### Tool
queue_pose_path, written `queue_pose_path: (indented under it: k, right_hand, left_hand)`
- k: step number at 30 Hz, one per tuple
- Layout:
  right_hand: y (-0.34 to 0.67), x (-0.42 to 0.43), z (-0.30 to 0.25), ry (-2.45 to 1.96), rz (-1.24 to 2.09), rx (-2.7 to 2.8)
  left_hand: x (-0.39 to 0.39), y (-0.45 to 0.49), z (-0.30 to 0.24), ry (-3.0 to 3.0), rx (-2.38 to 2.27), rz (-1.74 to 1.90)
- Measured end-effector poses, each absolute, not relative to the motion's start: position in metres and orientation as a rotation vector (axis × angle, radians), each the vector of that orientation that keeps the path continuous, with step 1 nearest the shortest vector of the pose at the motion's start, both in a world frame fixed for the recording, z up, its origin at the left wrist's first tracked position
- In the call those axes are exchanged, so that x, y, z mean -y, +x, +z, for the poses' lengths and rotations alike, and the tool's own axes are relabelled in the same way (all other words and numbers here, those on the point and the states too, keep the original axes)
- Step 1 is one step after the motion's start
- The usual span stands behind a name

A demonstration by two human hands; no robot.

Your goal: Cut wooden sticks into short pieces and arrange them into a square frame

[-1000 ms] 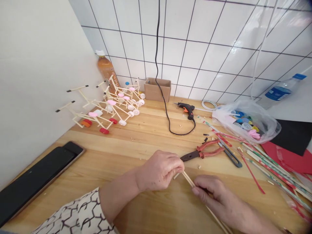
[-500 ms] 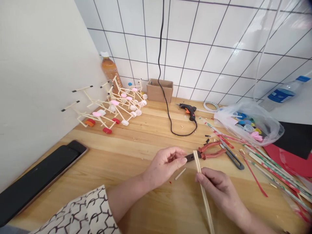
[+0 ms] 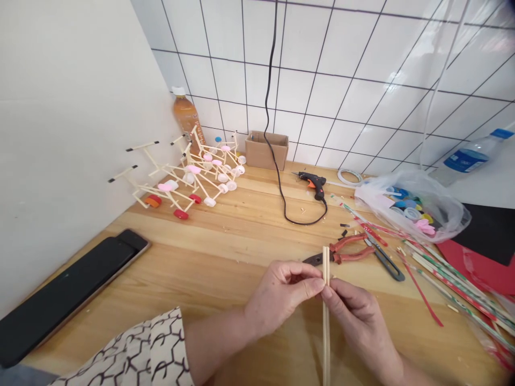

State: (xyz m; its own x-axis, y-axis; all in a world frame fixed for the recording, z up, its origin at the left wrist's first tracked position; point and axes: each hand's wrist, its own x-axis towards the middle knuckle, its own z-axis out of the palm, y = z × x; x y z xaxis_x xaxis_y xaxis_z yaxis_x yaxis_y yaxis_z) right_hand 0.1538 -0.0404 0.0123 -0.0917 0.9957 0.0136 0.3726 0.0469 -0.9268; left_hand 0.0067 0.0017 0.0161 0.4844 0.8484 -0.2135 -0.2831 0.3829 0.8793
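My left hand (image 3: 281, 297) and my right hand (image 3: 356, 316) meet over the wooden table (image 3: 209, 252), both pinching a pair of thin wooden sticks (image 3: 325, 268) held upright side by side. The sticks' top ends stand just in front of the red-handled pliers (image 3: 341, 252). Their lower part runs down past my right palm to the frame's bottom edge. My left sleeve is white with a black pattern.
A black glue gun (image 3: 311, 182) with its cord lies behind. Stick models with bottle-cap wheels (image 3: 193, 177) stand at the back left by an orange drink bottle (image 3: 185, 115). A phone (image 3: 68, 292) lies left. Scissors (image 3: 382, 254), a bag of caps (image 3: 414, 206) and striped sticks (image 3: 450, 273) crowd the right.
A second ago both hands held the sticks low and slanted. My left hand let go, leaving a short piece on the table. Now the sticks stand upright and my left hand pinches them again.
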Motion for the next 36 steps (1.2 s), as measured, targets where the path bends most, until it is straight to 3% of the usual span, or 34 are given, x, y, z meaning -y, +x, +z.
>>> queue_pose_path:
  k: [18,26,36]
  right_hand:
    - [0.142,0.045,0.011,-1.287,1.067,1.588]
    - [0.148,0.04,0.016,-1.274,1.171,1.573]
    - [0.176,0.034,0.024,-1.246,1.052,1.56]
  left_hand:
    - [-0.004,0.009,0.019,0.709,-0.75,0.778]
    - [-0.014,-0.004,0.037,1.137,-0.782,0.815]
    - [-0.014,-0.027,0.062,1.733,-0.88,0.363]
